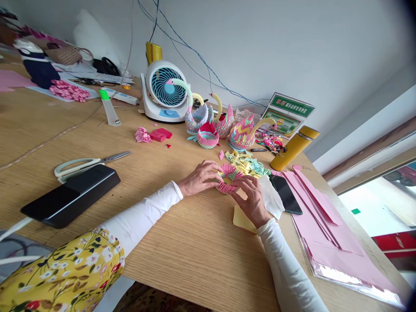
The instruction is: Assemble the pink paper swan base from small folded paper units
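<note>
A round ring of folded paper pieces (229, 171), pink outside with yellow and green inside, rests low over the table between my hands. My left hand (203, 177) grips its left rim, fingers curled over the edge. On the right rim, my right hand (250, 195) pinches the ring with thumb and fingers. Just behind it lies a pile of small yellow and green folded paper pieces (248, 164). Under my right hand are a yellow paper pad (243, 219) and a crumpled white tissue (271, 197).
Finished paper swans (242, 134) and a small pink paper bowl (208, 136) stand behind. A white fan (166, 89), scissors (81, 167) and a black power bank (73, 195) are leftward. Rightward are a phone (286, 195), a yellow flask (290, 149) and pink paper sheets (325, 238).
</note>
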A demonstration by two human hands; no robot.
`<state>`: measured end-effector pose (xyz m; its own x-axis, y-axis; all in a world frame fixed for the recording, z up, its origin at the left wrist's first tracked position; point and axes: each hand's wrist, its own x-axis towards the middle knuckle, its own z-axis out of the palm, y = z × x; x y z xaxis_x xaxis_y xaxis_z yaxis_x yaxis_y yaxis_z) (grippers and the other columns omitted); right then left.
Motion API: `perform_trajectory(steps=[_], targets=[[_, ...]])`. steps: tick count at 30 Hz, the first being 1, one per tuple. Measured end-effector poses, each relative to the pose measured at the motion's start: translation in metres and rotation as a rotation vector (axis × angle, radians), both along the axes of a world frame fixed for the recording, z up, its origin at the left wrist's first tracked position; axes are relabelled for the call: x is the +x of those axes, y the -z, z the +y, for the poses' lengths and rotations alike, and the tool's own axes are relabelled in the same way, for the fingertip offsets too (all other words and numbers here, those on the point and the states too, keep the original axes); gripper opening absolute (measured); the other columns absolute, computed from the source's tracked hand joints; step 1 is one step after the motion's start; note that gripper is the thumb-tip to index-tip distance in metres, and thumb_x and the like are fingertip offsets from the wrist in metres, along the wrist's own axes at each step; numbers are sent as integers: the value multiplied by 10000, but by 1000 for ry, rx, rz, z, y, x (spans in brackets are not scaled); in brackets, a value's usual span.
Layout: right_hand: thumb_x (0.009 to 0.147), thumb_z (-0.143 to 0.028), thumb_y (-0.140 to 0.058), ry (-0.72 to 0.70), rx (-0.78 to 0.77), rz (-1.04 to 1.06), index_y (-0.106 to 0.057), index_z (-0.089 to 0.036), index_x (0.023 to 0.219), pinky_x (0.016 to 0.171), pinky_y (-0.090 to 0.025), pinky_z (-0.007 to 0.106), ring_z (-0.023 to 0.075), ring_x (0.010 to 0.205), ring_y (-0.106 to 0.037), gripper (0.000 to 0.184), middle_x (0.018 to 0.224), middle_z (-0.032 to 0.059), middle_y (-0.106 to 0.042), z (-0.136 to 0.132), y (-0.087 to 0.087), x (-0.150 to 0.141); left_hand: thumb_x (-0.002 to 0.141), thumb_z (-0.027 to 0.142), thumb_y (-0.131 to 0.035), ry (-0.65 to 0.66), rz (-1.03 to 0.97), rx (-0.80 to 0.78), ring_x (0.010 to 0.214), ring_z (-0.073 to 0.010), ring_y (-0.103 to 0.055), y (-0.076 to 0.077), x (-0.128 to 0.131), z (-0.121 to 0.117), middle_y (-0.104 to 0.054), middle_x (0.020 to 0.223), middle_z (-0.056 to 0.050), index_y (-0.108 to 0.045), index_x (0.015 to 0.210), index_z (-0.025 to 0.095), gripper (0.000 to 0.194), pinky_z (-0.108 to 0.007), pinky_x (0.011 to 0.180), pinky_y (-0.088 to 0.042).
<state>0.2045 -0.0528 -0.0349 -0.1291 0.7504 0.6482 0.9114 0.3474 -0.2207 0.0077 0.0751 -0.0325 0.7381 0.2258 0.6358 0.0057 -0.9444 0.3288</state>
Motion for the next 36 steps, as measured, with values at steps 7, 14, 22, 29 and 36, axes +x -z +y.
perform_trajectory(steps=[7, 14, 22, 29, 36], targets=[[811, -355, -663, 7, -38, 12, -660, -247, 962, 884, -419, 452, 253, 1015, -530, 186, 983, 38, -694, -1, -3, -2, 854, 272, -604, 10, 15, -11, 1165, -188, -404, 1, 2, 2, -597, 1113, -76, -693, 943, 185, 153, -342, 1058, -318], [812, -346, -663, 0, -46, 16, -663, -245, 955, 894, -407, 461, 262, 1010, -535, 175, 954, 38, -699, 1, -3, -1, 872, 288, -581, 14, 54, -21, 1184, -192, -395, 2, 2, 3, -611, 1098, -68, -677, 972, 186, 172, -351, 1056, -308], [814, -338, -661, 9, -53, 12, -667, -250, 981, 890, -408, 452, 262, 1032, -522, 189, 977, 39, -695, 0, -5, -2, 808, 364, -653, 8, 44, 11, 1177, -206, -407, -1, 4, -1, -569, 1147, -83, -677, 982, 203, 239, -369, 1053, -316], [816, -339, -657, 14, -50, 16, -670, -244, 965, 896, -411, 451, 257, 1015, -524, 177, 969, 43, -696, -1, -6, -4, 849, 326, -611, 10, 52, 26, 1189, -199, -399, 1, 6, 0, -588, 1137, -69, -663, 972, 194, 188, -362, 1056, -303], [822, -354, -644, 14, -52, 18, -674, -261, 981, 894, -417, 468, 267, 1029, -521, 187, 962, 49, -693, 0, -4, 0, 820, 405, -631, -8, 95, 8, 1162, -211, -422, -4, 9, -10, -600, 1146, -76, -656, 991, 192, 274, -360, 1032, -302]])
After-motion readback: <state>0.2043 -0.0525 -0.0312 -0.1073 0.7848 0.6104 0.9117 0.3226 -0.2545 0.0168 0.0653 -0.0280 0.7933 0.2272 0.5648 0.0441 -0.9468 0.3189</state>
